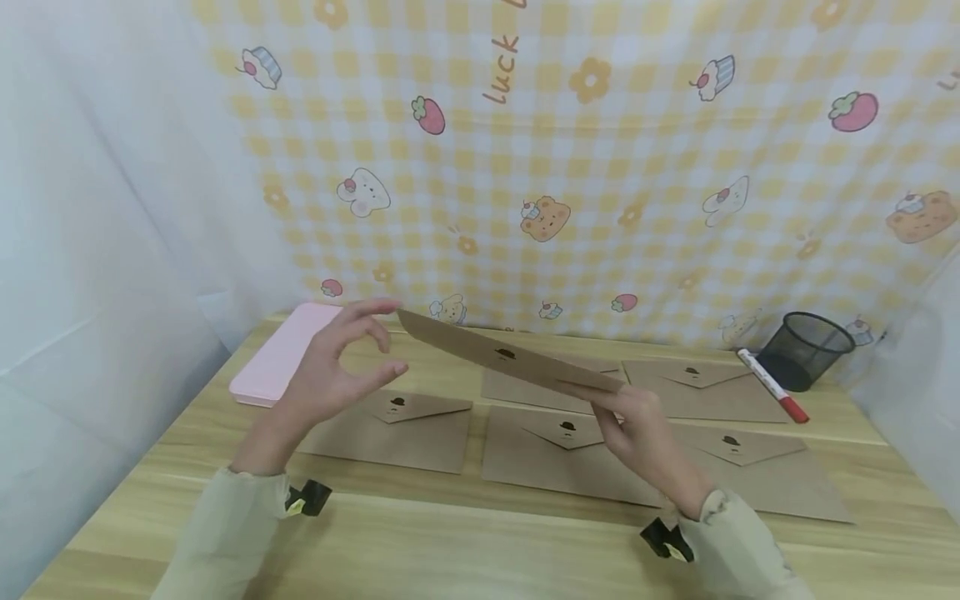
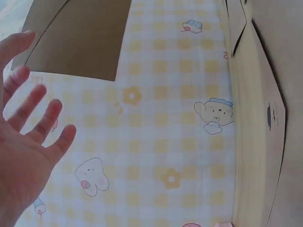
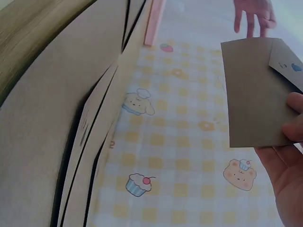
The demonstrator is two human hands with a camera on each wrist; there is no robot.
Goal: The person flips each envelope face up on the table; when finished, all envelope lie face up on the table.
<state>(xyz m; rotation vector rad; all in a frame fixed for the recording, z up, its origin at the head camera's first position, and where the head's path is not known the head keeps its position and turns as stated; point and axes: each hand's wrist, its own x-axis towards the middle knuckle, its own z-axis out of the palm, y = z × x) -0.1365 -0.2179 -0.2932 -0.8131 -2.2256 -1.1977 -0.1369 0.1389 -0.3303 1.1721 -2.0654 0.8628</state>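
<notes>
A brown kraft-paper envelope (image 1: pixel 517 363) with a small black hat print is held tilted above the table. My right hand (image 1: pixel 639 429) grips its right end, fingers and thumb on opposite faces. Near the envelope's other end, my left hand (image 1: pixel 326 375) is raised with its fingers bent and thumb spread apart. Its fingertips lie close to the corner; whether they touch it I cannot tell. Several similar envelopes lie flat below, among them a front left envelope (image 1: pixel 405 442), a front middle envelope (image 1: pixel 540 458) and a front right envelope (image 1: pixel 780 479).
A pink case (image 1: pixel 288 354) lies at the back left of the wooden table (image 1: pixel 450 550). At the back right, a marker (image 1: pixel 772 385) with a red end lies beside a black mesh pen holder (image 1: pixel 802 354). A yellow checked cloth (image 1: pixel 480 167) hangs behind.
</notes>
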